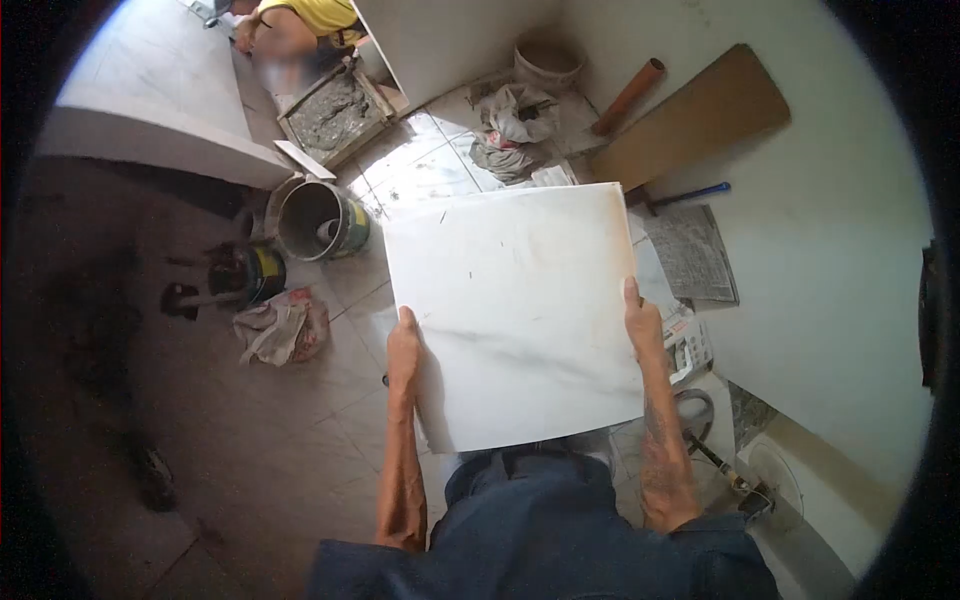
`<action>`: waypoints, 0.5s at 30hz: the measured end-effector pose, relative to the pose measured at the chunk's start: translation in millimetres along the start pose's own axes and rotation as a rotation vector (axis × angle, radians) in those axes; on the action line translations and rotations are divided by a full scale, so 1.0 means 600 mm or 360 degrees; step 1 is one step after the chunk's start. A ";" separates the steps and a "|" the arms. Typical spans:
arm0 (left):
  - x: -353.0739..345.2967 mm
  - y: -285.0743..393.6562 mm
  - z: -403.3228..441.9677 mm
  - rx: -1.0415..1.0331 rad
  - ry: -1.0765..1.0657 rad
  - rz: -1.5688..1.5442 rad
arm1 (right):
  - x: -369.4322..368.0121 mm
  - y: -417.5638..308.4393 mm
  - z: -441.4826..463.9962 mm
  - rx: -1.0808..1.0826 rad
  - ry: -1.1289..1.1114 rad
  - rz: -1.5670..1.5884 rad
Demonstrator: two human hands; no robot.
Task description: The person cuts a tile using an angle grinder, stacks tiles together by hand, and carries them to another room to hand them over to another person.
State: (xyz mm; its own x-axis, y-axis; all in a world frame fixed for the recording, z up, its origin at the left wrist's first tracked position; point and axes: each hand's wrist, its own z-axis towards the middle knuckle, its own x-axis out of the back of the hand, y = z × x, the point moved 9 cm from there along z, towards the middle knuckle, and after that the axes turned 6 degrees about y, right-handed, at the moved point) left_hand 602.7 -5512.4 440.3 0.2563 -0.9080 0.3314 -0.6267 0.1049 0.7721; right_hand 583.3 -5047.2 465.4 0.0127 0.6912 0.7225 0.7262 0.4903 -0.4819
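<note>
Between my two hands is a large white tile (pixel 515 310), roughly square, with a few dark specks and a brownish stain along its right edge. My left hand (pixel 404 352) grips the left edge, thumb lying on the face. On the opposite edge, my right hand (pixel 643 322) holds on somewhat higher, its thumb also on the face. The fingers of both hands are mostly hidden behind the tile. It is held in front of my body, above the floor.
A bucket (pixel 348 228) and a dark pail (pixel 268 272) stand left, near a crumpled sack (pixel 285 330). Behind are a mortar tray (pixel 335 115), another bucket (pixel 548 65) and a person in yellow (pixel 320 15). A brown board (pixel 700 118) and orange pipe (pixel 628 97) lean at the right wall.
</note>
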 end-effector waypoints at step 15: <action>-0.184 -0.221 0.339 0.0545 0.0233 0.0021 | -0.400 -0.031 0.453 0.0255 -0.0303 -0.0349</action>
State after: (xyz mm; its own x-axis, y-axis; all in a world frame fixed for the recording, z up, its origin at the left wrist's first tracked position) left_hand 508.0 -5508.6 190.8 0.3336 -0.8372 0.4333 -0.8342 -0.0481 0.5494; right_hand 379.7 -5078.2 166.2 -0.2715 0.6394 0.7193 0.5799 0.7052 -0.4080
